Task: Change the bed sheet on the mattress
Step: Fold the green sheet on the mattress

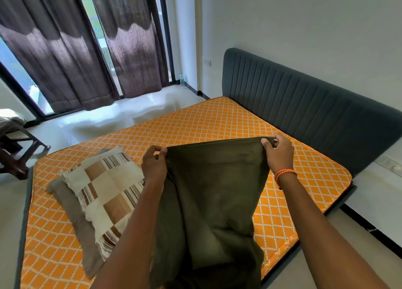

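Olive sheet (215, 191) raised over mattress (195, 123) | left hand (153, 164) grip pinching edge | right hand (279, 152) likewise

Bright window (91, 17) daylight; wide-angle edges bend.

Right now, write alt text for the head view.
Both hands, left and right, pinch the top edge of a dark olive fabric sheet above a bare orange diamond-patterned mattress; a striped brown-and-cream pillow lies on it.
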{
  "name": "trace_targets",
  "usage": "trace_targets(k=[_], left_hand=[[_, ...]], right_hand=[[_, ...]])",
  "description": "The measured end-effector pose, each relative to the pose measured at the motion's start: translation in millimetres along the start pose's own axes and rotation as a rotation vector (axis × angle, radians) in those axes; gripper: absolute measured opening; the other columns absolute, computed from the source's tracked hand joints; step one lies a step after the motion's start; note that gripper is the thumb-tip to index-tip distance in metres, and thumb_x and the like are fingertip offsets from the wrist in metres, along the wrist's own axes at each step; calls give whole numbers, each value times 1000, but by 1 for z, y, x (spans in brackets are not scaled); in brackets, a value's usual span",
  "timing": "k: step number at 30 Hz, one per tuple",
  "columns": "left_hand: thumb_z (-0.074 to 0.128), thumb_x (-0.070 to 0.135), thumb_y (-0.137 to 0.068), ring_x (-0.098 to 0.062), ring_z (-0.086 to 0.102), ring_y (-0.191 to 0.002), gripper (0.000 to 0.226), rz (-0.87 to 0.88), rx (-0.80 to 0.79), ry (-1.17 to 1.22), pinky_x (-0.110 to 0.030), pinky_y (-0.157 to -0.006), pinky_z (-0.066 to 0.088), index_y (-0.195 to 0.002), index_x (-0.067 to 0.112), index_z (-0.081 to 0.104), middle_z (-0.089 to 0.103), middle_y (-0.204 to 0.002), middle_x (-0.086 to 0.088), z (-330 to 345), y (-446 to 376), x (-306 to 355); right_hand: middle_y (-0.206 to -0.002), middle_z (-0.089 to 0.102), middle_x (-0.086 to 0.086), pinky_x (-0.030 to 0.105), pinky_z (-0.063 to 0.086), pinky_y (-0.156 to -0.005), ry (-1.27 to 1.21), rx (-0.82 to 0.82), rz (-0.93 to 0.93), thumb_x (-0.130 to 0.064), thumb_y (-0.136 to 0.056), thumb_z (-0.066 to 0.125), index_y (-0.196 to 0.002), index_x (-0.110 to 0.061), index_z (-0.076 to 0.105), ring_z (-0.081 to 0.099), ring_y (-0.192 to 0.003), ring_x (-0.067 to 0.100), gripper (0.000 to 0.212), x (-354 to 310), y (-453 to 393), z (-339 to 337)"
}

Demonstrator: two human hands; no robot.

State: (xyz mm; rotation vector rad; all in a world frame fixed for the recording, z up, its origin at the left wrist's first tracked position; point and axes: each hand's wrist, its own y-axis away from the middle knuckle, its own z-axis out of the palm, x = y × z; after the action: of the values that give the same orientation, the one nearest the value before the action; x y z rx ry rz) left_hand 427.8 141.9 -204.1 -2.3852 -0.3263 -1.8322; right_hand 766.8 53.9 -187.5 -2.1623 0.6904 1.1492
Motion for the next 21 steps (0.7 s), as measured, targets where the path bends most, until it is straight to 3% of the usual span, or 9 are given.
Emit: trace_targets(k=[4,8,11,14,17,19,20,21], left_hand=[[53,58,-104,-26,61,-95,51,-230,62,-106,-39,-81,45,-116,9,60,65,-105,-8,-5,-2,-15],[69,50,-91,-35,61,-110,65,-498,43,78,-47,-95,49,-134,4,53,63,-124,-17,-24,-8,-40],[67,20,-84,-34,62,-100,43,-588,62,230,-41,-84,52,-122,2,62,66,-111,-19,-38,5,-52],[63,-1,-88,-30,62,-91,13,-640,95,392,-31,-68,50,-97,4,72,67,-88,-12,-44,23,-60],[75,0,-89,-27,67,-92,23,-709,98,497,-36,-80,55,-111,2,70,72,-99,-12,-41,44,-59],[80,3,-87,-26,68,-97,23,-706,70,544,-37,-86,53,-109,3,71,75,-102,-11,-42,70,-55],[80,4,-87,-26,69,-97,17,-688,49,565,-35,-85,54,-103,4,74,77,-97,-10,-41,79,-52],[80,4,-88,-27,72,-99,15,-694,52,573,-35,-87,55,-101,4,76,80,-95,-10,-51,84,-67]], right_hand=[[-93,71,8,36,55,-72,139,149,26,-35,-96,69,-95,-9,71,65,-90,30,25,-5,3,18],[-82,70,9,42,58,-71,192,178,107,-39,-92,73,-83,-12,70,65,-87,35,29,-1,9,29],[-71,63,7,34,45,-62,224,145,110,-36,-91,75,-71,-12,62,61,-82,37,33,-1,19,39],[-69,60,5,36,47,-60,266,91,74,-35,-92,73,-71,-12,61,61,-80,38,34,-4,32,54],[-79,58,4,36,39,-66,362,64,67,-33,-98,66,-83,-8,61,55,-88,32,29,-11,46,65],[-83,57,4,34,35,-68,347,73,37,-31,-102,62,-94,-9,60,54,-88,33,23,-16,61,66],[-81,57,1,32,35,-69,307,10,-41,-30,-103,62,-97,-11,61,55,-84,30,21,-22,65,63],[-77,57,-4,30,35,-68,254,-167,-133,-29,-102,64,-96,-12,62,56,-78,25,18,-21,72,77]])
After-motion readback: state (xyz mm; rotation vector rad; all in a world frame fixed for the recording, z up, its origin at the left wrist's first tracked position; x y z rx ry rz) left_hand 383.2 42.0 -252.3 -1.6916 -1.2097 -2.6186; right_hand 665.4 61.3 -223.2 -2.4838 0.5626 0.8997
